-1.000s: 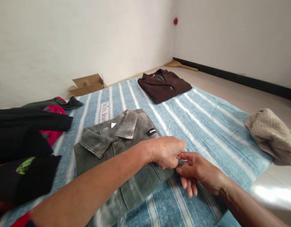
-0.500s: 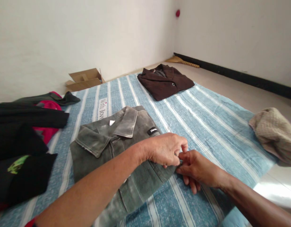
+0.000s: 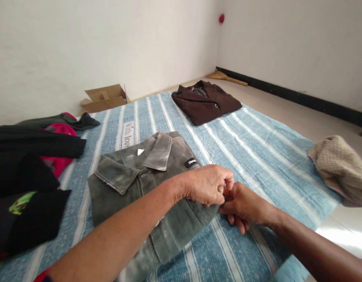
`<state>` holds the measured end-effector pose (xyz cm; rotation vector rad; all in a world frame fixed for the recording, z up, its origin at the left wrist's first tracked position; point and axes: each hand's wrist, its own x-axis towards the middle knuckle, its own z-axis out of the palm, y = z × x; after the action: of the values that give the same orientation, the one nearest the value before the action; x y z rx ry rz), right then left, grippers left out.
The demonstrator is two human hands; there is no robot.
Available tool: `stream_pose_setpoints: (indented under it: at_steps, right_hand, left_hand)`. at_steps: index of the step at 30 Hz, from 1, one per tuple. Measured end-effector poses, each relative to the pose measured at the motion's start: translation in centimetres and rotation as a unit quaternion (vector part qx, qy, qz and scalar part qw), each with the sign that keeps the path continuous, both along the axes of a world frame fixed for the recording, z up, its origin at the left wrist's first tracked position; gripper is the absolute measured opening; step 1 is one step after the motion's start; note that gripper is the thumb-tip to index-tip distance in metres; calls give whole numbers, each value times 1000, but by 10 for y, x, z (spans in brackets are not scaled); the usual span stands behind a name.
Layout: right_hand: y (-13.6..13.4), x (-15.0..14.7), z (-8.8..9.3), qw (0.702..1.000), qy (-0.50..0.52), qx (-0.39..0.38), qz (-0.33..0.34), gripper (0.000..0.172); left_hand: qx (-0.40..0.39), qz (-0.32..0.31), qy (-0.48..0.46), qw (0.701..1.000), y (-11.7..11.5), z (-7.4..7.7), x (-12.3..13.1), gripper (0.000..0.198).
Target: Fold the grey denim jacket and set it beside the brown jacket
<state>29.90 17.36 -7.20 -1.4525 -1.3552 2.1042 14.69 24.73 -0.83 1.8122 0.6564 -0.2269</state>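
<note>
A folded grey denim jacket (image 3: 157,160) lies on a blue-and-white striped blanket (image 3: 257,156), its collar facing away from me. My left hand (image 3: 206,185) rests on the jacket's near right edge, fingers pinched on the fabric. My right hand (image 3: 242,205) meets it from the right, its fingertips at that same edge. The exact spot they pinch is hidden by my fingers. A black label (image 3: 190,163) sits on the jacket just beyond my left hand.
A folded dark brown jacket (image 3: 206,102) lies at the blanket's far end. A beige cloth (image 3: 336,170) sits at its right edge, black and pink garments (image 3: 37,147) pile at the left, and a cardboard box (image 3: 104,98) stands by the wall.
My right hand has moved in against my left, its fingers now closed at the jacket's edge. The view has tilted slightly, shifting the scene in the frame.
</note>
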Motion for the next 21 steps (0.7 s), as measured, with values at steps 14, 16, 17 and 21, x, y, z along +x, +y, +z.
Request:
stream_pose_setpoints:
  at_steps: [14, 16, 17, 21]
  right_hand:
    - [8, 11, -7, 998, 4, -12, 61, 15]
    - [11, 10, -7, 997, -27, 0, 78, 13]
    - [13, 9, -7, 996, -41, 6, 84, 13]
    - [15, 11, -5, 994, -53, 25, 87, 7]
  left_hand:
    - [-33, 3, -4, 999, 3, -6, 1, 25]
    - [-39, 6, -10, 999, 3, -7, 0, 25]
    - [-41, 7, -11, 999, 3, -8, 0, 26]
    - [-40, 13, -6, 999, 2, -9, 1, 28]
